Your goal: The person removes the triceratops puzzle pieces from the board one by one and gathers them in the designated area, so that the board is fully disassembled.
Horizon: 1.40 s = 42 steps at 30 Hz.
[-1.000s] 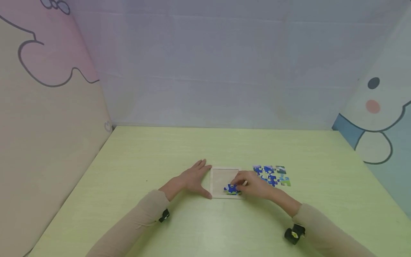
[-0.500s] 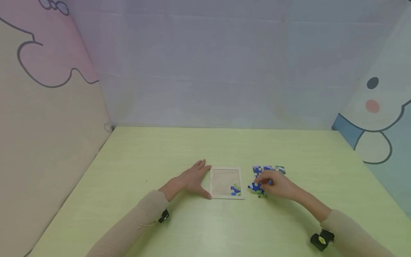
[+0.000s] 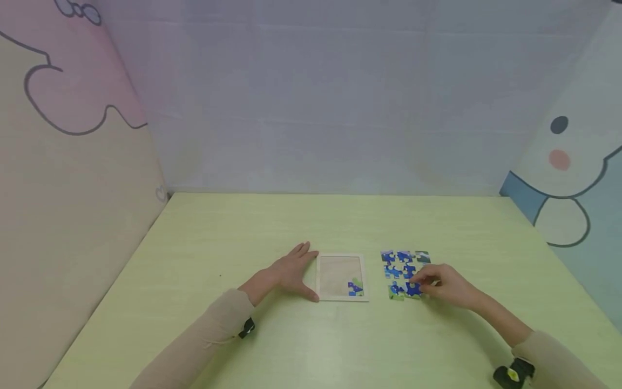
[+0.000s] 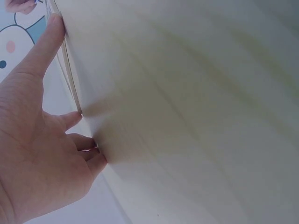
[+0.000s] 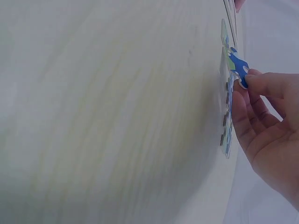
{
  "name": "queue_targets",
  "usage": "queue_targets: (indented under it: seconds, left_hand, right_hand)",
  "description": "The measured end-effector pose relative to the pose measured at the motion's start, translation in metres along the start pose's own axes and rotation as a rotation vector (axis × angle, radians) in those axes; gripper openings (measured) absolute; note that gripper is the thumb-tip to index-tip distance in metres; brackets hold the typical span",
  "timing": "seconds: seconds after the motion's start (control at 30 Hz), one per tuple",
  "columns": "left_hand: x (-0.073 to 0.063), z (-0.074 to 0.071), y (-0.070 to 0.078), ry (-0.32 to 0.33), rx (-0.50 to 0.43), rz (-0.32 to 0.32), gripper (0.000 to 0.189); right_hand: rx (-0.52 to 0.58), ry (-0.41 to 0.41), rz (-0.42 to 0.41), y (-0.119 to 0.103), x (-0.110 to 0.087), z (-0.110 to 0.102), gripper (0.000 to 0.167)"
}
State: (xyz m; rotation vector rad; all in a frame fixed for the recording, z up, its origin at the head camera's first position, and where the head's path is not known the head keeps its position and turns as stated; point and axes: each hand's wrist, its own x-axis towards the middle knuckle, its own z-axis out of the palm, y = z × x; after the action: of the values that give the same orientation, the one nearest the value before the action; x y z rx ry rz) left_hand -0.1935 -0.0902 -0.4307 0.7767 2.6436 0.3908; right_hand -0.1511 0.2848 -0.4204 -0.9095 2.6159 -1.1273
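Note:
A shallow puzzle tray with a pale frame (image 3: 342, 299) lies on the table, with blue-and-green jigsaw pieces (image 3: 356, 288) in its lower right corner. My left hand (image 3: 291, 272) spreads its fingers along the tray's left side, thumb at the near corner and index finger at the far one. To the right of the tray, my right hand (image 3: 449, 285) pinches a blue-and-green jigsaw piece (image 5: 238, 69) between thumb and fingers. That piece tilts up close over the table, at the near right of a group of loose jigsaw pieces (image 3: 392, 272), partly covered by the hand.
The pale yellow-green table (image 3: 311, 346) reaches back to a light cloth wall (image 3: 311, 108). Printed cartoon panels stand at the left and right sides. A black wrist camera (image 3: 514, 373) hangs under the right sleeve.
My right hand has moved right from over the tray to the loose pieces, carrying a blue-and-green jigsaw piece out of the tray. My left hand has stayed at the tray's left side.

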Motion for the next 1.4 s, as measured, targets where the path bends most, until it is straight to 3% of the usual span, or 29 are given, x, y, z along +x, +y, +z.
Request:
queue_targets:
  seconds: [0.17,0.47,1.03,1.4]
  left_hand:
    - [-0.0003,0.001,-0.0011,0.003,-0.001,0.005,0.108]
    - [-0.0009,0.0029,-0.0008,0.002,-0.012,-0.001,0.108]
    - [-0.0021,0.0,0.0017,0.009,-0.007,0.0,0.108]
    - [-0.0021,-0.0005,0.0017,0.011,-0.016,0.008,0.107]
  right_hand:
    - [0.045,-0.011,0.065,0.005,-0.0037,-0.001,0.015]
    - [-0.002,-0.011,0.089,0.0055,-0.0045,0.0015,0.016]
    - [-0.092,0.011,0.066,0.0026,-0.0026,0.0028,0.02]
    - [-0.09,0.001,0.065,0.0033,-0.003,0.0021,0.019]
